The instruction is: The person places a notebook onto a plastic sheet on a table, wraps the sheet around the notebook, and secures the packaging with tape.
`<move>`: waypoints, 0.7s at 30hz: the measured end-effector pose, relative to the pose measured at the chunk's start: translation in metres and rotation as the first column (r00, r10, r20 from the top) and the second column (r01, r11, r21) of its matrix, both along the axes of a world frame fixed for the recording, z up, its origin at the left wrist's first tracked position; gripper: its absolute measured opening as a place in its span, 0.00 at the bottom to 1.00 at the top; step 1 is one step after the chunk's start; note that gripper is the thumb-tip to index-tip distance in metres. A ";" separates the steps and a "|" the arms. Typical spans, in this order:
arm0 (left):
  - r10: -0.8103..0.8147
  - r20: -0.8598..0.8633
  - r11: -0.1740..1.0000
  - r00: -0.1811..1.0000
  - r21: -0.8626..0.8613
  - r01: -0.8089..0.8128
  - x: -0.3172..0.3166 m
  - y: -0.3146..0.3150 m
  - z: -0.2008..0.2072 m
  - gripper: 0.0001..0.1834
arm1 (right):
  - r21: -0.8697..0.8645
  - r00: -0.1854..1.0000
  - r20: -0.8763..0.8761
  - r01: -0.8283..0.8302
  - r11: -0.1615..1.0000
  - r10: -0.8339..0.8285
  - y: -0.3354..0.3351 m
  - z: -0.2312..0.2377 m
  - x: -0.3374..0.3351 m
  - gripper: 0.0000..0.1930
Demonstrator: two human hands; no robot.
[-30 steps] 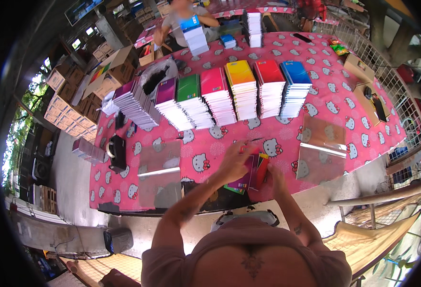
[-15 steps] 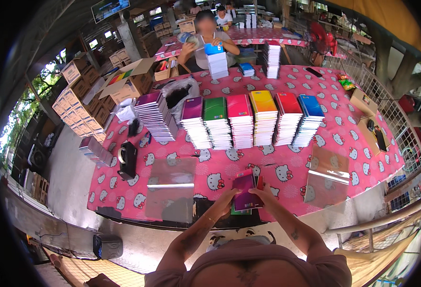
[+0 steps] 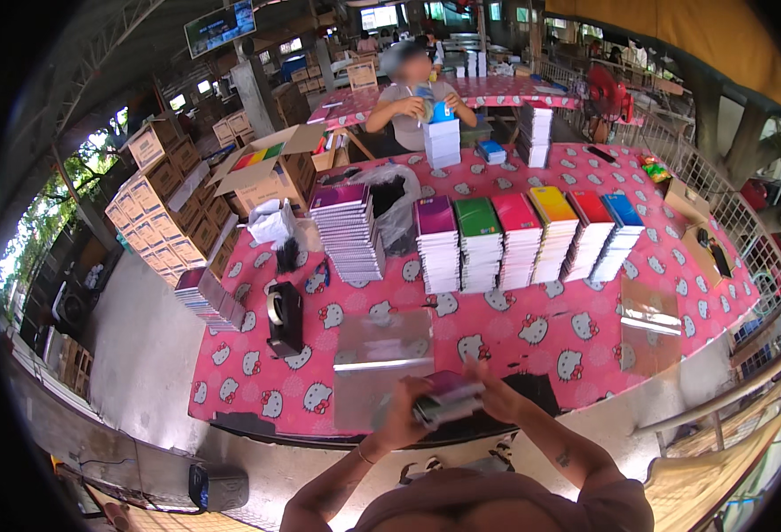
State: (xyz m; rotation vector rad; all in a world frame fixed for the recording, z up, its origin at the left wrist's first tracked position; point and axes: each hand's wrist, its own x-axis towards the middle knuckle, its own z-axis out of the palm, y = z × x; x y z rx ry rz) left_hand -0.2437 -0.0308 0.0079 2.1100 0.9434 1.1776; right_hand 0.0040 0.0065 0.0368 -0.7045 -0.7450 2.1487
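Near the front edge of the table, my left hand (image 3: 399, 417) grips the left end of a small stack of spiral notebooks (image 3: 451, 399), purple cover on top. At the stack's other end is my right hand (image 3: 499, 396), its fingers around the right side. Motion blurs the stack and my fingertips. Just beyond my left hand lies a clear plastic sheet (image 3: 383, 341). Farther back stand tall notebook piles in a row: purple (image 3: 435, 213), green (image 3: 479, 217), pink (image 3: 518, 217), yellow (image 3: 552, 206), red (image 3: 590, 207) and blue (image 3: 623, 211).
A black tape dispenser (image 3: 285, 319) sits left, near another purple notebook pile (image 3: 341, 199) and a shorter pile (image 3: 208, 297). Another clear sheet (image 3: 649, 324) lies right. Across the table a person (image 3: 408, 102) handles blue notebooks. Cartons (image 3: 168, 204) are stacked on the left floor.
My view has swung left, so the table appears farther right. The notebooks in my hands have tilted from upright to nearly sideways, and my right hand has shifted to their right end.
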 end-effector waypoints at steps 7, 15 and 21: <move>0.211 0.512 0.821 0.833 -0.555 0.133 -0.037 -0.004 -0.054 0.43 | 0.499 0.979 0.156 0.039 0.866 -0.134 -0.012 -0.084 -0.088 0.55; 0.197 0.432 0.883 0.880 -0.468 0.032 -0.038 -0.001 -0.045 0.46 | 0.679 0.884 0.237 0.147 0.719 -0.404 -0.013 -0.088 -0.114 0.51; 0.233 0.532 0.857 0.814 -0.508 0.087 -0.044 -0.006 -0.102 0.62 | 0.703 0.909 0.253 0.062 0.708 -0.330 -0.005 -0.094 -0.108 0.51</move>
